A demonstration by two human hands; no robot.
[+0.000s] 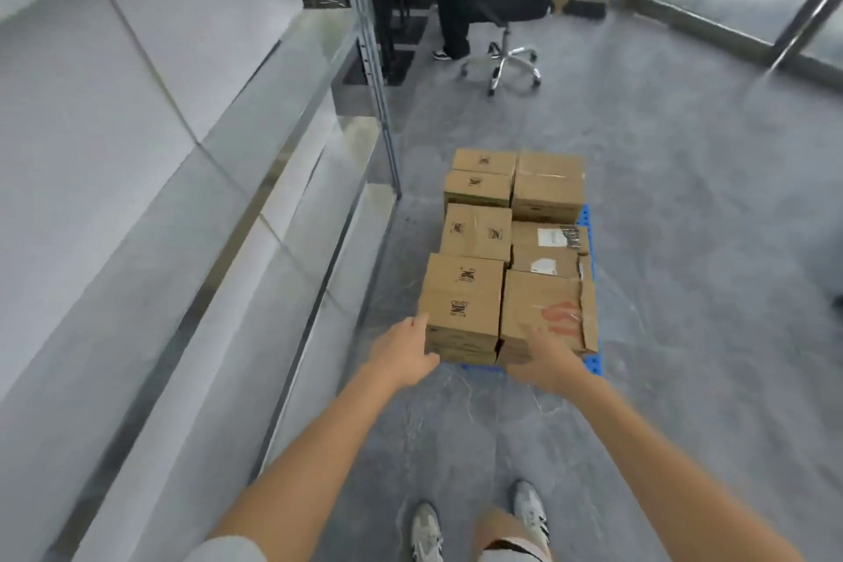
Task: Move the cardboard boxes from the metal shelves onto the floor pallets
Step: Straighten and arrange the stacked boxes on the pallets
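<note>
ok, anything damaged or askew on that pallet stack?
Yes: the near-right box, with red print, has a torn, ragged flap along its right edge. The other boxes look fairly square on the blue pallet.

Brown cardboard boxes (476, 233) packed in two rows, stacked upright, covering blue pallet (585, 217) on floor.

Boxes (515, 251): in two rows on the pallet (593, 364).
Shelves (182, 196): left of the pallet, along its side.
Chair (511, 14): well behind the boxes.
</note>
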